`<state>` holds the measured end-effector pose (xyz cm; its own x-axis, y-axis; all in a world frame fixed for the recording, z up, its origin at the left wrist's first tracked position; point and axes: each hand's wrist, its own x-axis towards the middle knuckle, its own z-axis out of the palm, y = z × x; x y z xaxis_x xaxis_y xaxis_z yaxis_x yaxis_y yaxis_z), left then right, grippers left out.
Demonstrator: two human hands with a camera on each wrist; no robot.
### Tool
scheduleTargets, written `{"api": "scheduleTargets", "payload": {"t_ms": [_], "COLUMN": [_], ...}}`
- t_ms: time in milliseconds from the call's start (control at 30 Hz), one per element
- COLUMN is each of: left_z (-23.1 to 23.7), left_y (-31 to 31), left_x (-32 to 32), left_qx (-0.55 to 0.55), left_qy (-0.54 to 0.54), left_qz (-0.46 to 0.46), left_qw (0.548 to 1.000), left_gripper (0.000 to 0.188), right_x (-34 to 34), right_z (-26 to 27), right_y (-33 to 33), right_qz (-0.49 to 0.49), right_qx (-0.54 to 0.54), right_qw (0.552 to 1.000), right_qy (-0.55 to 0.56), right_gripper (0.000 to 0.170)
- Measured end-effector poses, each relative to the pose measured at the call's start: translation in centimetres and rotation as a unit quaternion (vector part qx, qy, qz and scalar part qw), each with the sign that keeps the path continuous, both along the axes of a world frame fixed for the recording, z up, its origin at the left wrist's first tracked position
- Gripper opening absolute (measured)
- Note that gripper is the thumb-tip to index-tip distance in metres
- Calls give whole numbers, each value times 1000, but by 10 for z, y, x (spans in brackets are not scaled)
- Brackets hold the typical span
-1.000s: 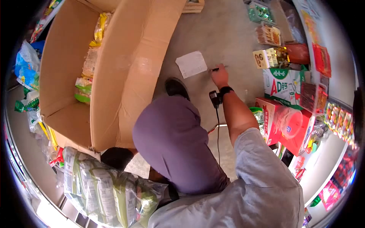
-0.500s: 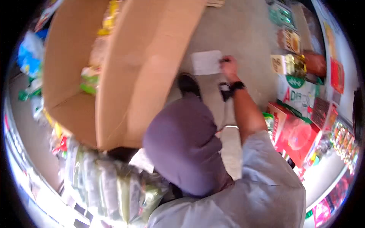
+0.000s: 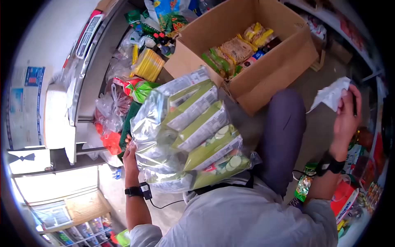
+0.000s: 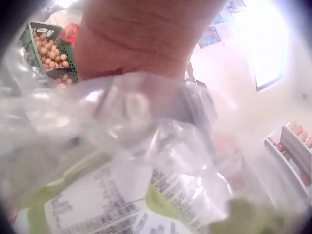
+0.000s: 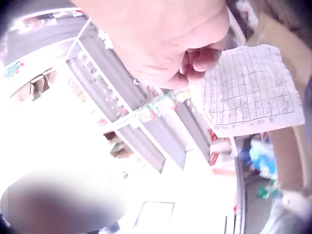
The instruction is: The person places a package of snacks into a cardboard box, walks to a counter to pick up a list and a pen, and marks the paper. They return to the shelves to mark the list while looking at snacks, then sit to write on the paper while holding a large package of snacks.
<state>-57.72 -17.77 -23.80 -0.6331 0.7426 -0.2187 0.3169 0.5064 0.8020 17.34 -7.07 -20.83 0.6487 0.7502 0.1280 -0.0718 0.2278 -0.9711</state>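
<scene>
A big clear plastic bag (image 3: 158, 136) of green-and-white snack packets (image 3: 201, 119) lies against the person's front. My left hand (image 3: 130, 158) grips the bag's left edge. In the left wrist view crinkled plastic covers most of that hand, with printed packet backs (image 4: 97, 209) below it. Raised at the right, my right hand (image 3: 347, 119) pinches a creased sheet of paper (image 3: 329, 96). A thin dark pen (image 3: 354, 108) shows between its fingers. Handwriting in a ruled grid fills the paper (image 5: 251, 92) in the right wrist view.
An open cardboard box (image 3: 271, 80) holding several food packs (image 3: 236, 49) stands ahead. Bagged goods (image 3: 148, 66) crowd the left shelf. A green crate of eggs (image 4: 48, 51) shows in the left wrist view. At the right are a red box (image 3: 343, 195) and other packaged goods.
The paper has gone from the floor into my right hand, which has risen. The view has swung left, bringing my left hand and the whole packet bag into sight.
</scene>
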Motion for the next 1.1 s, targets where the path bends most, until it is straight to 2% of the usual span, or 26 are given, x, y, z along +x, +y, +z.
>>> {"api": "scheduleTargets", "payload": {"t_ms": [33,67,100,200,233,300,400,433,600,700,800,900,1000,1100], "left_z": [10,5,1,18,12,22,10,7,17,8,-2,-7,-18,0], "left_y": [2,3,0,-3,-6,-6,-9,-12,-24,-30,-34,-35,-34,-25], "left_x": [18,14,11,26,15,22,9,5,3,-9,-19,-23,-33,-12], "left_qx": [26,52,77,90,104,128,194,220,237,232,233,171,156,195], "left_qy": [-50,-56,-60,-6,-24,-29,-53,-61,25,23,86,66,-18,187], "left_qz": [20,17,18,7,-10,-19,-32,-35,3,29,37,19,9,22], "left_qw": [998,997,995,996,994,991,979,973,971,972,968,983,988,962], "left_gripper": [30,26,23,21,20,19,17,16,17,17,18,19,19,19], "right_x": [-31,-67,-100,-183,-206,-246,-293,-298,-305,-318,-326,-331,-335,-338], "right_z": [25,48,70,116,126,127,95,84,72,70,66,61,56,54], "right_y": [-2,-9,-17,-42,-49,-59,-68,-69,-66,-66,-66,-66,-64,-66], "right_qz": [44,79,121,218,235,287,410,448,432,436,429,427,412,410], "right_qx": [30,66,78,126,136,120,40,-2,-90,-65,-34,-8,15,7], "right_qw": [998,993,989,967,960,942,870,854,863,878,894,904,910,908], "right_qy": [28,55,37,51,65,127,270,264,247,187,122,30,-47,-81], "right_gripper": [30,28,29,36,38,34,29,28,27,28,25,23,23,23]}}
